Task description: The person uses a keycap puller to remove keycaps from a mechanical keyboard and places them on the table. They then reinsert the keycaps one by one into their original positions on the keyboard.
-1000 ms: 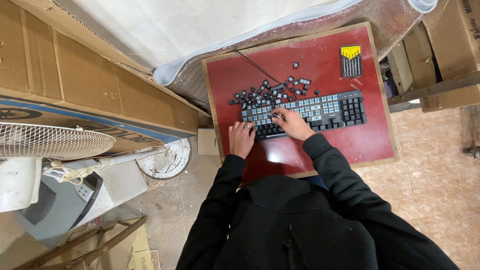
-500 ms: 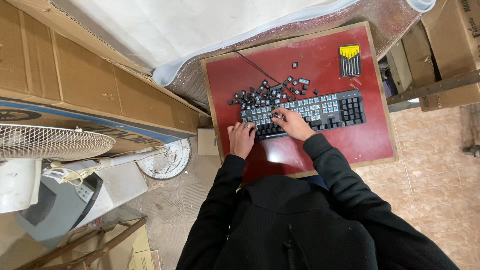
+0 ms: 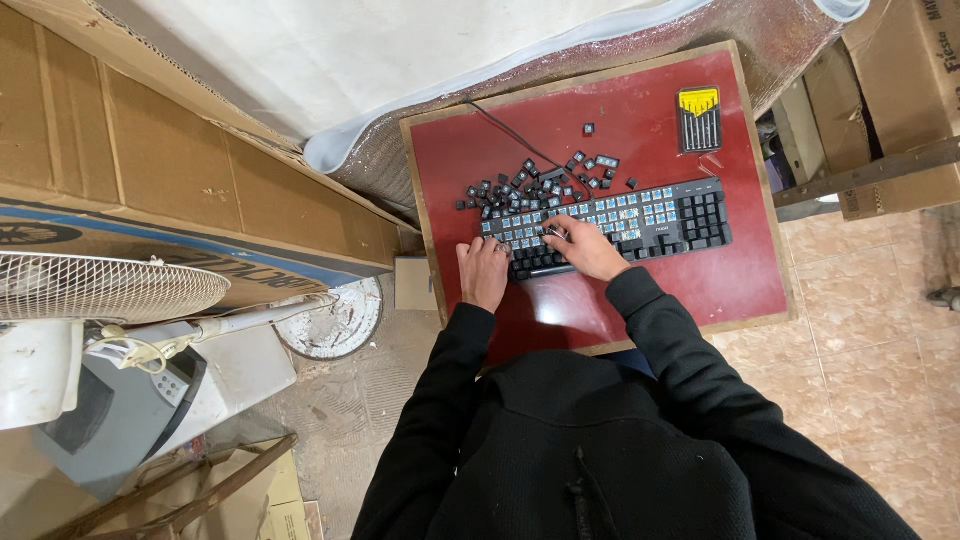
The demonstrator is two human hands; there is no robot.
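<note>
- Keycap removal under way: keyboard [image 3: 610, 225] lies mid-table [image 3: 740, 290], loose keycaps [image 3: 525, 185] beyond.
- Left hand [image 3: 483, 272] rests flat on its near-left edge, steadying.
- Right hand [image 3: 585, 247] pinches something small; cannot tell what. Next pull needs straight lift.

You're in a black long-sleeved top w/ a matte, slightly fleecy look, both sleeves [image 3: 660, 330] ending in plain cuffs at the wrists. There's a raised collar or folded hood at the neck (hard to tell from above) and a zip or drawcord down the front centre. Left hand [image 3: 484, 272] and right hand [image 3: 585, 247] bare, no gloves.
</note>
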